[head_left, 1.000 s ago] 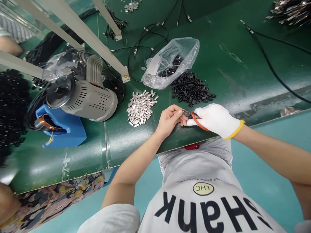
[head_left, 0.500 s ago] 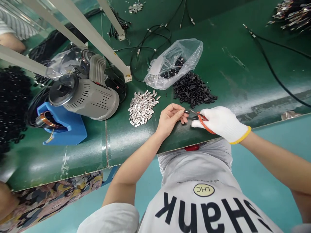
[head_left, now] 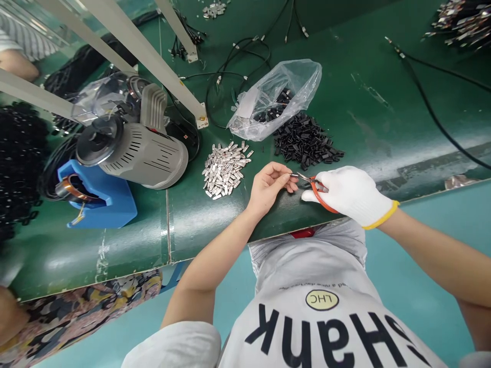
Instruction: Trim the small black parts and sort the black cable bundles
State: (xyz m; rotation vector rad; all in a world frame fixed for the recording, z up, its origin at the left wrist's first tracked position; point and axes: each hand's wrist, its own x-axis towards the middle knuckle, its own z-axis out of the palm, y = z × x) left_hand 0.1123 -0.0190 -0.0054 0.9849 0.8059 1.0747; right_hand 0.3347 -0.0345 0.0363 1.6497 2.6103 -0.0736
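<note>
My bare left hand (head_left: 267, 188) is closed in a pinch on a small black connector piece (head_left: 294, 175) above the front edge of the green table (head_left: 207, 230). In a white glove, my right hand (head_left: 351, 197) grips orange-handled pliers (head_left: 317, 197). Their metal tips reach the end of the black piece; whether they are clamped on it, I cannot tell. Just behind the hands lies a heap of small black parts (head_left: 307, 143), spilling from a clear plastic bag (head_left: 295, 82). Left of my left hand is a pile of small silver metal connectors (head_left: 226, 171).
Left on the table are a grey machine (head_left: 148, 156) and a blue tape dispenser (head_left: 111, 209). White metal posts (head_left: 153, 56) rise behind them. Black cables (head_left: 425, 97) lie at right, with a cable bundle (head_left: 462, 23) beyond. Another person's patterned clothing (head_left: 95, 312) shows at lower left.
The pliers and my right hand have shifted slightly left and up, bringing the tips to the black piece. My left hand has hardly moved.
</note>
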